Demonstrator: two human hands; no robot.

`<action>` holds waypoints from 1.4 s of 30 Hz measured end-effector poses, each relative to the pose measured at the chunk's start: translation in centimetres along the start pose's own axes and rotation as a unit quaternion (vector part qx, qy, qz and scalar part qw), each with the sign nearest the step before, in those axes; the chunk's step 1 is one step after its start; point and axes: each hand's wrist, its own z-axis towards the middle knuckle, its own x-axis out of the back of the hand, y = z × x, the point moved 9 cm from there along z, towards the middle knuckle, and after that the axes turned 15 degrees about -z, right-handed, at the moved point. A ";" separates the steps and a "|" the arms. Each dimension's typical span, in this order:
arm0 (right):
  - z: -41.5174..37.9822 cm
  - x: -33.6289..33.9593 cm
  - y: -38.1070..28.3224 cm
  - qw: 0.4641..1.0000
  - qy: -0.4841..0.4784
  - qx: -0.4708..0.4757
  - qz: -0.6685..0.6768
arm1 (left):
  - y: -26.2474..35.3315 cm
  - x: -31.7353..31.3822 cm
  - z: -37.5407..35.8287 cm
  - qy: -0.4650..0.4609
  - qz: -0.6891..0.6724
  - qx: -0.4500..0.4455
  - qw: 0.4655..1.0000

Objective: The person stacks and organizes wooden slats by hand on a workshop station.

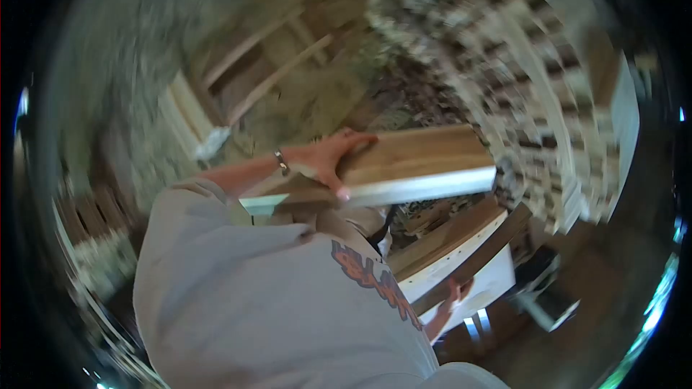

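Reaching across from the left, my left hand (335, 161) grips a thick wooden board (425, 155), fingers over its broad brown face and thumb on the pale edge. A metal bracelet (281, 162) circles that wrist. Lower right, my right hand (450, 306) is partly hidden behind my shirt. Its visible fingers look stretched and apart, against a dark wooden plank (479, 252). Beside this plank lie a pale strip with a row of small holes (454, 256) and a white panel (497, 281). Whether the right hand bears any weight cannot be seen.
A large stack of short wood pieces (533, 94) rises at the upper right. A wooden frame (267, 65) and pale boards (189, 112) lie on the debris-strewn ground (144, 36). Dark equipment with a metal part (540, 288) stands at the right. Motion blurs much of the surroundings.
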 end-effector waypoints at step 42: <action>-25.3 -116.2 -4.3 0.745 -0.519 0.211 -0.361 | -56.8 34.2 -55.3 0.855 -0.267 0.137 0.423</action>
